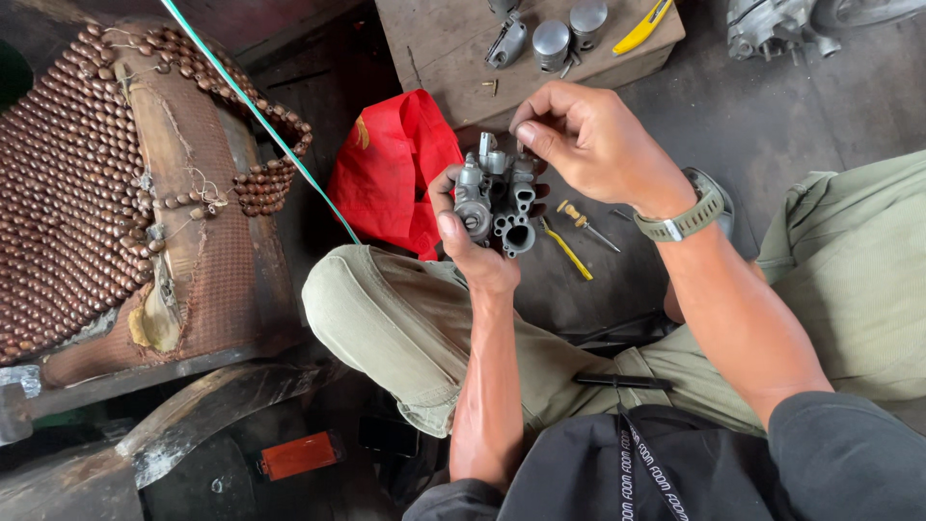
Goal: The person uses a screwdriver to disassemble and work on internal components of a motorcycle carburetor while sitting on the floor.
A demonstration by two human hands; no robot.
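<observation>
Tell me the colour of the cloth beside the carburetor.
Red, seen in the head view: the cloth lies left of the carburetor.

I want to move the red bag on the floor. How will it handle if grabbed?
The red bag is creased and slumped, so it is probably floppy and light. It looks like thin plastic, likely slippery, and should crumple rather than roll.

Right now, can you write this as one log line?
left hand: holds grey metal carburetor | right hand: fingertips pinched above it | floor: yellow screwdriver, red bag
</observation>
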